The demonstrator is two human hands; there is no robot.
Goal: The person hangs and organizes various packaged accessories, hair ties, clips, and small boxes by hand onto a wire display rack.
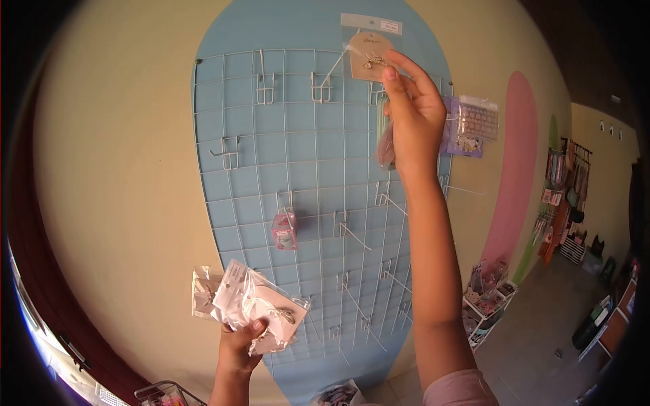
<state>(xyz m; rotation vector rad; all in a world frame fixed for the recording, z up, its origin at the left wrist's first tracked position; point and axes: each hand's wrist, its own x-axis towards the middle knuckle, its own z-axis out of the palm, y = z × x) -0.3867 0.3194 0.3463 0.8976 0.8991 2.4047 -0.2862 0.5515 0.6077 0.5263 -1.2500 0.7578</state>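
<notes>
Down low and close, the left hand (238, 348) is closed around a bundle of clear packets (247, 308), thumb pressed across the front, and the plastic fans out to the upper left. Just beneath, the rim of a wire basket (159, 394) peeks in at the bottom edge.

Up goes the right arm, fully stretched. The right hand (409, 115) pinches a carded packet (371, 51) by its lower right corner between thumb and fingertips. The packet sits at the very top of the wire grid (298, 169), right by a long hook (332, 71); whether it hangs on that hook, I can't tell.

The grid is mounted on a blue oval on the wall. A small pink packet (284, 230) hangs mid-grid, and a purple packet (467, 128) hangs just right of the raised hand. Far right, a low rack (487, 298) stands on the floor, packed with small goods.
</notes>
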